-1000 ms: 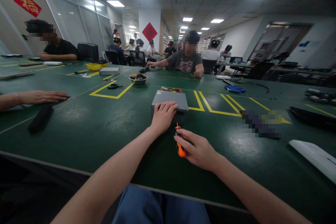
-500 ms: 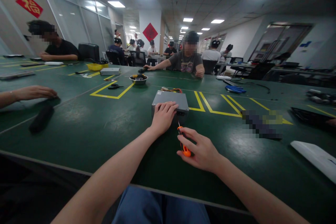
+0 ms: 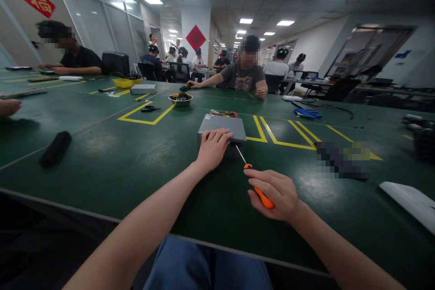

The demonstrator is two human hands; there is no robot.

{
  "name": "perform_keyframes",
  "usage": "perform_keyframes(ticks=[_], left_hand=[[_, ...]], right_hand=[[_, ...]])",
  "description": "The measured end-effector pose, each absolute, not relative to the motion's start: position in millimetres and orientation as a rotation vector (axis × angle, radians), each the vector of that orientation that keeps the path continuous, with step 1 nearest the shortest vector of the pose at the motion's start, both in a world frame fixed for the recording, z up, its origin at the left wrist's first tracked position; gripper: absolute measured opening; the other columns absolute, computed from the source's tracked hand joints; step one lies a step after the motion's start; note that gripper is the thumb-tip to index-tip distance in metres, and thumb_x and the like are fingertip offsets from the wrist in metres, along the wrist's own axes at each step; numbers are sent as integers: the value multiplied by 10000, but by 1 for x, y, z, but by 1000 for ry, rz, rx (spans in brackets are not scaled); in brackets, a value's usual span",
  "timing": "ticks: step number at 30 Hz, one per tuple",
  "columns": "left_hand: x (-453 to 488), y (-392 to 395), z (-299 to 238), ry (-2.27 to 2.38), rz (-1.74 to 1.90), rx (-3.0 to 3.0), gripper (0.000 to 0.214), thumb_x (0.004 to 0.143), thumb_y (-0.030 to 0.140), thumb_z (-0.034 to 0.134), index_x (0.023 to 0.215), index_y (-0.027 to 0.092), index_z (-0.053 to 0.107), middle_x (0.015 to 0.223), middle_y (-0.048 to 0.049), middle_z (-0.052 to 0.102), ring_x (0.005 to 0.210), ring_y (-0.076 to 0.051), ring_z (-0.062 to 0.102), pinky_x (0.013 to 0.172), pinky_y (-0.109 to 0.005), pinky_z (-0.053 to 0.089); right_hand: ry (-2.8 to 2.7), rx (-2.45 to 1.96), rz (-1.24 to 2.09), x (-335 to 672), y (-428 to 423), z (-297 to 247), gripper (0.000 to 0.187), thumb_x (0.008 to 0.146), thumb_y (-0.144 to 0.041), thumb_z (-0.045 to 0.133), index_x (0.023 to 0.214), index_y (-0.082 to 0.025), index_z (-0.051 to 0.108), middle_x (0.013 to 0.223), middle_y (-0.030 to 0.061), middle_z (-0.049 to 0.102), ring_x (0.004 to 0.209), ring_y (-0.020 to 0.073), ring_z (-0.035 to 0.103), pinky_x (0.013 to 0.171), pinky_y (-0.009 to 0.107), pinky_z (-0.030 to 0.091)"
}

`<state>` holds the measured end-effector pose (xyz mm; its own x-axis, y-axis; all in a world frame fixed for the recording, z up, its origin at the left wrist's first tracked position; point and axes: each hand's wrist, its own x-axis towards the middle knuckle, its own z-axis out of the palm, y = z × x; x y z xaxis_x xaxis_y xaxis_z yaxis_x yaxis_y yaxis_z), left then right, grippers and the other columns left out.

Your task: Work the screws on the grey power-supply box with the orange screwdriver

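At grey box (image 3: 220,124) — right hand (image 3: 277,192) farther right, screwdriver (image 3: 263,197) more slanted

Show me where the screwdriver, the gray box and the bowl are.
Screwdriver (image 3: 264,198), head view: on its orange handle.
Gray box (image 3: 222,123), head view: on its top face.
Bowl (image 3: 181,103), head view: on its outer wall.

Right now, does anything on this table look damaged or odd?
Nothing stands out. The grey box sits under the left hand, and the right hand holds the orange screwdriver. A pixelated dark item, right, I can't judge.
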<state>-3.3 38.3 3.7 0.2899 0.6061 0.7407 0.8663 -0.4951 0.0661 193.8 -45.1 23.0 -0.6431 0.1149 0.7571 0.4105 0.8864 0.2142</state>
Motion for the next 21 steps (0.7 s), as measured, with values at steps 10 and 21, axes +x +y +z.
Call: perform_keyframes(ticks=[10, 21], left_hand=[[-3, 39, 3, -1312, -1044, -2199, 261, 922, 241, 392, 1157, 259, 506, 1243, -15, 566, 1168, -172, 475, 966, -374, 293], [-3, 39, 2, -1300, -1060, -2194, 257, 920, 239, 398, 1150, 261, 510, 1231, -12, 573, 1163, -166, 479, 966, -369, 296]], right_hand=[[-2234, -451, -498, 202, -38, 20, 158, 769, -134, 552, 924, -165, 553, 917, 108, 672, 722, 168, 651, 597, 283, 546], [-2227, -428, -512, 201, -39, 22, 156, 771, -113, 552, 925, -140, 551, 902, 128, 670, 741, 173, 651, 609, 284, 549]])
